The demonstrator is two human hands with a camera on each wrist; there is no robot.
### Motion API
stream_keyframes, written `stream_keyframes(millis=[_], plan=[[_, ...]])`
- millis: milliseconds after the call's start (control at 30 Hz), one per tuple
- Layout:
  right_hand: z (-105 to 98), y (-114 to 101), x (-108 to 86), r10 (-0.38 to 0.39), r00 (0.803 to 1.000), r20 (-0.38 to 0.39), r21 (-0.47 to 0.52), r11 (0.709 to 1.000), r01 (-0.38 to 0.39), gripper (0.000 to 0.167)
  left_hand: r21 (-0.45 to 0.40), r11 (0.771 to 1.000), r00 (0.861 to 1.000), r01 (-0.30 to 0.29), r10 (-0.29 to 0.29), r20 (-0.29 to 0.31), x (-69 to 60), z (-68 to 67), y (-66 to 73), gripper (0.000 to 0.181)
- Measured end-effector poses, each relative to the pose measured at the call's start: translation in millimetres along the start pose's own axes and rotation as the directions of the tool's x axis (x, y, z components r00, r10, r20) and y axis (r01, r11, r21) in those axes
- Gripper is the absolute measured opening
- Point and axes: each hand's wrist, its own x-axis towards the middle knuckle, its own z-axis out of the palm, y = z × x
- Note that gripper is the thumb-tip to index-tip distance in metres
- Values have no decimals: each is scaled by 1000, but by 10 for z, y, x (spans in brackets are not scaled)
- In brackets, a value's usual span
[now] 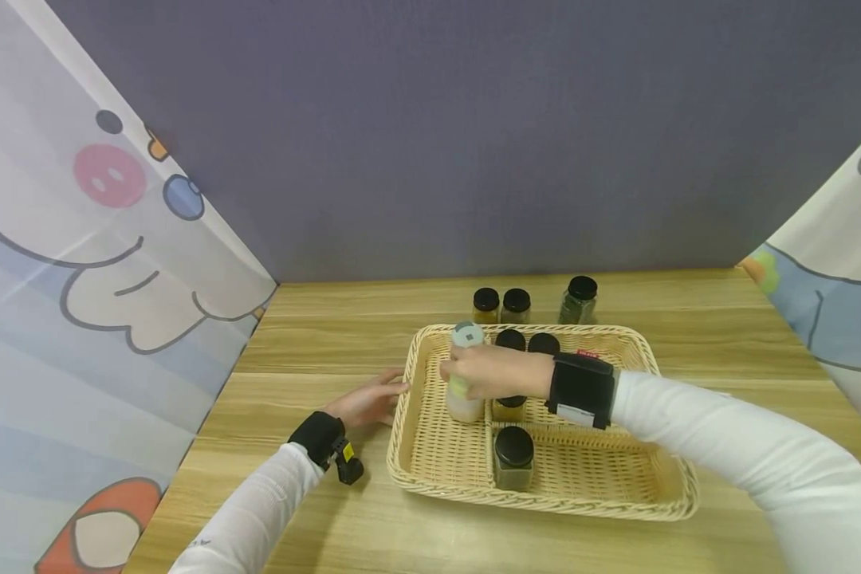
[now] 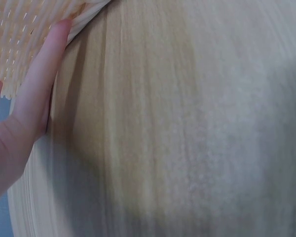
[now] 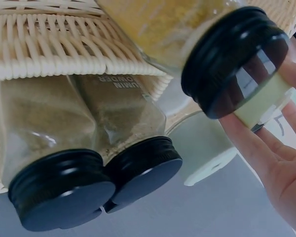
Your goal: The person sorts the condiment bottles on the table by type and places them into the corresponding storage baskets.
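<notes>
In the head view my right hand (image 1: 498,371) grips a tall pale bottle (image 1: 465,408) with a light round lid, upright in the left compartment of the wicker basket (image 1: 441,490). The right wrist view has the fingers of my right hand (image 3: 274,153) beside a yellow-filled jar (image 3: 232,61) with a black lid; the bottle's pale green lid (image 3: 207,148) is behind it. My left hand (image 1: 367,402) has its fingers extended against the basket's left side; the left wrist view brings the left hand (image 2: 27,108) close to the woven wall (image 2: 19,34).
Black-lidded jars (image 1: 509,341) occupy the basket's back right compartment, with another jar (image 1: 514,458) in the front right one. Behind the basket stand two jars (image 1: 485,304) side by side and a green-filled jar (image 1: 578,303) farther right. A grey panel (image 1: 430,143) rises behind the wooden table (image 1: 316,319).
</notes>
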Motion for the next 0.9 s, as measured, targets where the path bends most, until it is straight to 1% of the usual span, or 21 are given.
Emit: stream_keyframes(millis=[100,200,467,600,733,900], plan=[[13,0,-1,4,1000,1,-8,1000,-4,30,-6,1000,1000,4,-4,0,-13,23,24,51],[18,0,-4,5,1000,0,-18,1000,-5,31,-3,1000,1000,1,-1,-2,-8,18,20,51],[48,-13,4,0,1000,-6,-44,999,0,32,-23,1000,1000,-2,2,-9,70,-69,-85,51],[64,-19,23,8,1000,-3,-50,999,-8,32,-17,1000,1000,-3,3,-14,84,-86,-112,52],[79,-24,36,10,1000,-12,-61,998,-11,31,-16,1000,1000,-2,2,-14,76,-71,-96,51],[98,-24,42,-7,999,-34,-83,997,4,30,-9,1000,1000,4,-5,-11,38,-22,-30,53]])
